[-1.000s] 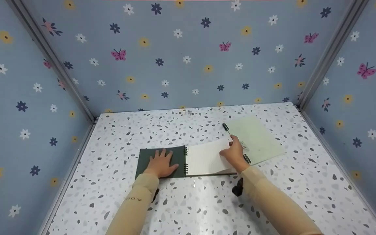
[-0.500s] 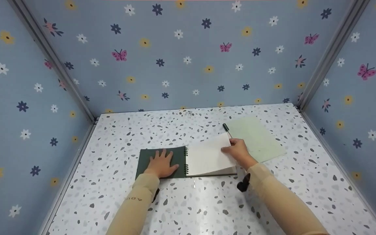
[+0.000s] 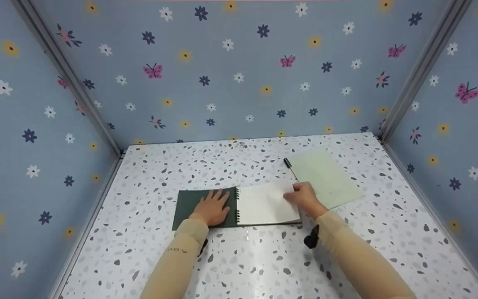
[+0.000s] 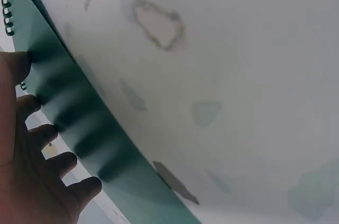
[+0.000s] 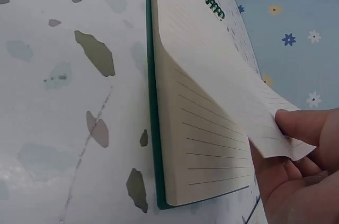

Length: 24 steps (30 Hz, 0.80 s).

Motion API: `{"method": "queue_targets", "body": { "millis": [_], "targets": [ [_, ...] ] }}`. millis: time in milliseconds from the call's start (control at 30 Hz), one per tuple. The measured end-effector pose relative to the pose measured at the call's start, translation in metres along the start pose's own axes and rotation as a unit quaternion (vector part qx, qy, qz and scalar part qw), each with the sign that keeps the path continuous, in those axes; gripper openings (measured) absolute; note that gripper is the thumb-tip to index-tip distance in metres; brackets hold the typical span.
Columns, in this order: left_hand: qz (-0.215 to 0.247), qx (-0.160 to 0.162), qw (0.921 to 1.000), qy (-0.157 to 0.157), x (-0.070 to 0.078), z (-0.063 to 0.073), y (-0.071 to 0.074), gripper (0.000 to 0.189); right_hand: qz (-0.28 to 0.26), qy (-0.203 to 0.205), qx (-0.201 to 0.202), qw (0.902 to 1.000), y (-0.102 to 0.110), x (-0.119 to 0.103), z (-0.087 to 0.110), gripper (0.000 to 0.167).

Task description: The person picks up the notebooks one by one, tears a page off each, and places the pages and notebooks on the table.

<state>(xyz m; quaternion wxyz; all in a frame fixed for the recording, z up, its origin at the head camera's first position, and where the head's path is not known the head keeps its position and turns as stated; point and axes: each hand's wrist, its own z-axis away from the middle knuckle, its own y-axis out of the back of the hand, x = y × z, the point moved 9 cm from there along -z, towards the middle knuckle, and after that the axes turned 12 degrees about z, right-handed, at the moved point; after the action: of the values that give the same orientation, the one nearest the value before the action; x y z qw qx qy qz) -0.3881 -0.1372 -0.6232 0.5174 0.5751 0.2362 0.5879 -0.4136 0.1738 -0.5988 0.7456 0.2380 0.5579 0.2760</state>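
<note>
A spiral notebook lies open, its dark green cover [image 3: 187, 207] folded out to the left and its white ruled pages [image 3: 259, 205] on the right. My left hand [image 3: 212, 209] rests on the cover close to the rings, fingers spread; the left wrist view shows those fingertips along the green cover [image 4: 100, 128]. With thumb and fingers, my right hand [image 3: 305, 197] pinches the outer edge of a page. In the right wrist view that lifted page [image 5: 222, 81] bends up off the ruled sheets below, its corner held in the right hand [image 5: 302, 155].
Behind the right hand lies a pale green pad [image 3: 326, 176] with black rings [image 3: 287, 162] along its left edge, partly covered by the hand. The speckled white tabletop [image 3: 160, 166] is enclosed by flowered blue panels [image 3: 239, 74] at the back and both sides.
Half a second ago the page stood higher; the right hand has since lowered it towards the notebook. My left hand has slid right on the cover, closer to the rings.
</note>
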Motion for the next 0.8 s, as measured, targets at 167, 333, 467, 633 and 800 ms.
{"method": "queue_targets", "body": {
  "millis": [167, 333, 467, 633, 800],
  "targets": [
    [-0.008, -0.003, 1.0, 0.004, -0.003, -0.003, -0.003, 0.061, -0.007, -0.018, 0.001, 0.9998, -0.004, 0.009, 0.001, 0.057],
    [-0.003, -0.006, 0.9999, 0.009, 0.001, 0.0, -0.001, 0.061, -0.02, -0.034, -0.006, 0.9992, -0.006, 0.017, -0.002, 0.061],
    [0.004, -0.003, 1.0, 0.008, 0.006, 0.002, 0.002, 0.061, -0.024, -0.031, -0.004, 0.9992, -0.008, 0.02, -0.002, 0.058],
    [-0.002, -0.008, 0.9998, 0.017, 0.006, 0.004, 0.001, 0.061, -0.033, -0.034, -0.013, 0.9988, -0.014, 0.026, 0.001, 0.054],
    [0.005, -0.005, 0.9999, 0.015, 0.009, 0.006, 0.002, 0.061, -0.044, -0.057, -0.024, 0.9971, -0.019, 0.034, 0.003, 0.062]
  ]
}}
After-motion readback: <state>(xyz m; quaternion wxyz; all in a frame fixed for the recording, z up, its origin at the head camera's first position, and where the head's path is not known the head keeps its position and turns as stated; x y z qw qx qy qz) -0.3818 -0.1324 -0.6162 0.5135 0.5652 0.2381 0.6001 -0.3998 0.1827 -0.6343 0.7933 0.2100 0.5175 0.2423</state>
